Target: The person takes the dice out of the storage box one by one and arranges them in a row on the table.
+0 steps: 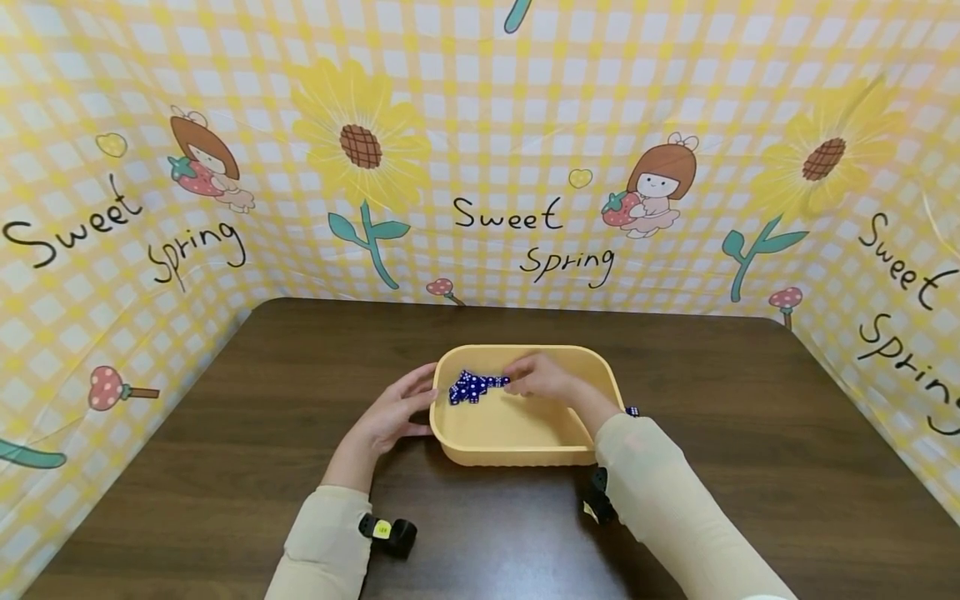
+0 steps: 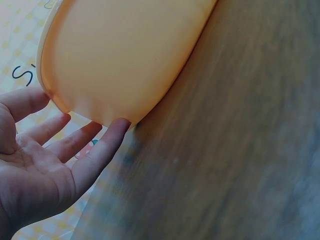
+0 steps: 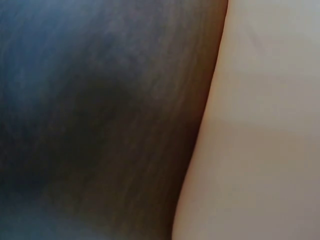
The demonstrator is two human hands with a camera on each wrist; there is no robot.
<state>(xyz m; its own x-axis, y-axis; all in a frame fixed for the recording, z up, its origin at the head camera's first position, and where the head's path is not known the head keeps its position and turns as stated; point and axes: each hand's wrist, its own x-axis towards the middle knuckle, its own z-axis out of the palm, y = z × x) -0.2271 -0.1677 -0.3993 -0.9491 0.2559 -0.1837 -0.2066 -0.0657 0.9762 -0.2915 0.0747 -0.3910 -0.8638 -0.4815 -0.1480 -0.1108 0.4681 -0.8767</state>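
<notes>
A yellow plastic box (image 1: 525, 429) with rounded corners stands on the table. Several blue dice with white dots (image 1: 468, 387) are bunched at its left end inside, a short row of them reaching right. My left hand (image 1: 393, 412) rests against the box's left end; in the left wrist view its spread fingertips touch the outer wall. My right hand (image 1: 543, 379) is inside the box, index finger and thumb pinching a die (image 1: 506, 381) at the row's right end. The right wrist view shows only the box wall (image 3: 260, 150) and table, with the hand out of sight.
More blue dice (image 1: 632, 411) lie outside the box on the right, partly hidden by the right sleeve (image 1: 667, 475). The dark wooden table (image 1: 225, 450) ends at a yellow checked cloth (image 1: 495, 125) hung at the back and sides. Black wrist cameras (image 1: 390, 535) hang under both forearms.
</notes>
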